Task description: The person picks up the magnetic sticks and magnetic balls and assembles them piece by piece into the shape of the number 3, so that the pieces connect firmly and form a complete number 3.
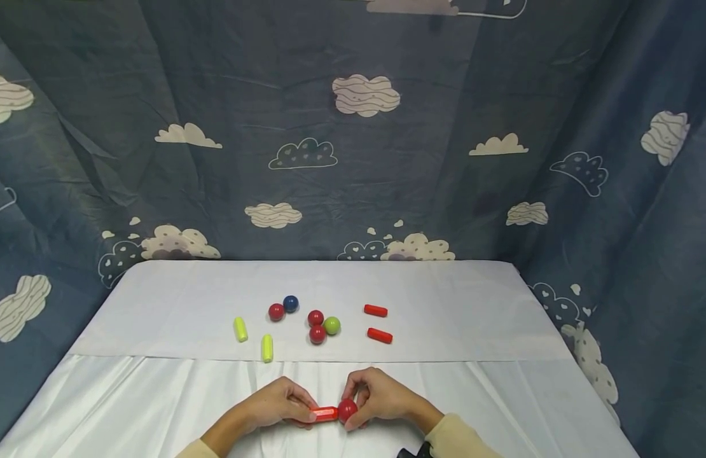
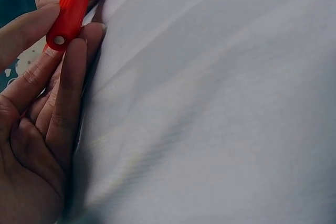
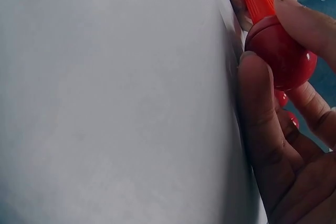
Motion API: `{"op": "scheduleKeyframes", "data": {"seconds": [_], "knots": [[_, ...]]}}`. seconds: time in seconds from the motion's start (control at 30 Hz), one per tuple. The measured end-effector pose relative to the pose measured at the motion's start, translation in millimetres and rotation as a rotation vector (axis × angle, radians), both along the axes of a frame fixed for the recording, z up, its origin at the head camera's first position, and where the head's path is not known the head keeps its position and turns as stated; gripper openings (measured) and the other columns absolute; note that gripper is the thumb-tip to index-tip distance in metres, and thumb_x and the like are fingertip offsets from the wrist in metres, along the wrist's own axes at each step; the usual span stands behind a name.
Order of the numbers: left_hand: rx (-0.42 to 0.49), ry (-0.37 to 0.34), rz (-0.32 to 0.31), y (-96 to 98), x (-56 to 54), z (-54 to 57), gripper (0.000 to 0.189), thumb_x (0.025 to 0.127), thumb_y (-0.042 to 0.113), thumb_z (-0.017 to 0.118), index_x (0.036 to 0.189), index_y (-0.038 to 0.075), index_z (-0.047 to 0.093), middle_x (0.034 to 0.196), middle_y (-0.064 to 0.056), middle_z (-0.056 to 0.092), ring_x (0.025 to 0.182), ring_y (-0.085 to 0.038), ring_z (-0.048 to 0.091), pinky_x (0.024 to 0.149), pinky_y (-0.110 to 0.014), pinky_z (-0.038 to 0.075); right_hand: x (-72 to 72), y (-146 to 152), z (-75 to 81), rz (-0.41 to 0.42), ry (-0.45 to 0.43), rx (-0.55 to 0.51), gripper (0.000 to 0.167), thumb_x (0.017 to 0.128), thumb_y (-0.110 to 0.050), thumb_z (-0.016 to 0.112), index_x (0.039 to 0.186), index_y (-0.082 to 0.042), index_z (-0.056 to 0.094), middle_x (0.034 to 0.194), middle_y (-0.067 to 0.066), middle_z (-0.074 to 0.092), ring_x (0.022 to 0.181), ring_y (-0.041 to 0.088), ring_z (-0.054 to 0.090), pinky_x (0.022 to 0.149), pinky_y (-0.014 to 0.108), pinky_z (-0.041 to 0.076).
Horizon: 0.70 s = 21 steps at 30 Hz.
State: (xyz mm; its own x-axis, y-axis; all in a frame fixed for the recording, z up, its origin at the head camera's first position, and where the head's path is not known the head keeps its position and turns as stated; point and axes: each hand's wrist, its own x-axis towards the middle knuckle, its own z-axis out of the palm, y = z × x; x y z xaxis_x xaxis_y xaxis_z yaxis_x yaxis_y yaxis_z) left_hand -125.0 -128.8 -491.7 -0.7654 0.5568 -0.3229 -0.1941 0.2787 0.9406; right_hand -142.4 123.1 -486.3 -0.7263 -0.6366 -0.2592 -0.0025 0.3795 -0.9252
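Observation:
Low over the front of the white-covered table, my left hand [image 1: 284,402] pinches a red ribbed rod [image 1: 325,414] between thumb and fingers. A pale round spot marks the rod's near end [image 2: 59,40] in the left wrist view. Facing it, my right hand [image 1: 384,397] grips a dark red ball [image 1: 347,410] with its thumb and fingertips. Ball and rod touch end to end, seen closely where the ball [image 3: 281,53] meets the rod [image 3: 259,2] in the right wrist view. Whether they are joined I cannot tell.
Farther back on the table [image 1: 456,312] lie two yellow-green rods [image 1: 267,348], several red balls [image 1: 317,334], a green ball [image 1: 332,326], a blue ball [image 1: 290,303] and two red rods [image 1: 380,335]. A dark cloud-patterned curtain [image 1: 387,178] surrounds the table's back and sides.

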Motion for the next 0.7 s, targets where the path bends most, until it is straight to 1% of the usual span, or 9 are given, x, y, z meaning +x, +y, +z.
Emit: {"op": "scheduleKeyframes", "data": {"seconds": [0.13, 0.4, 0.6, 0.7], "knots": [[0.000, -0.002, 0.000, -0.3, 0.5, 0.0, 0.017, 0.081, 0.009, 0.074, 0.094, -0.003, 0.072, 0.079, -0.005, 0.072, 0.068, -0.005, 0.063, 0.063, -0.019, 0.048, 0.5, 0.1, 1.1, 0.000, 0.003, 0.004, 0.028, 0.069, 0.001, 0.082, 0.087, -0.008, 0.063, 0.073, 0.001, 0.064, 0.052, 0.008, 0.056, 0.050, 0.018, 0.047], [0.015, -0.015, 0.012, 0.2, -0.6, -0.4, 0.019, 0.083, 0.010, 0.073, 0.096, -0.005, 0.071, 0.083, -0.011, 0.072, 0.071, -0.009, 0.067, 0.066, -0.022, 0.053, -0.5, 1.1, -1.0, -0.007, 0.029, 0.012, 0.029, 0.069, 0.000, 0.083, 0.088, -0.009, 0.063, 0.067, 0.001, 0.064, 0.051, 0.007, 0.056, 0.050, 0.018, 0.047], [0.019, -0.025, 0.014, -2.7, 2.2, -3.2, 0.022, 0.086, 0.012, 0.070, 0.100, -0.005, 0.070, 0.087, -0.011, 0.072, 0.072, -0.012, 0.068, 0.068, -0.026, 0.054, -0.5, 2.2, -2.4, -0.052, 0.005, 0.028, 0.030, 0.068, 0.000, 0.083, 0.088, -0.011, 0.063, 0.066, 0.002, 0.065, 0.050, 0.009, 0.056, 0.049, 0.021, 0.049], [0.000, -0.016, 0.007, -5.5, 3.2, -3.0, 0.022, 0.087, 0.015, 0.070, 0.100, -0.003, 0.070, 0.085, -0.009, 0.072, 0.070, -0.011, 0.067, 0.067, -0.025, 0.054, 0.0, 3.2, -2.5, -0.053, -0.014, 0.017, 0.030, 0.068, 0.002, 0.082, 0.088, -0.010, 0.064, 0.067, 0.003, 0.065, 0.049, 0.009, 0.055, 0.048, 0.021, 0.048]]}}
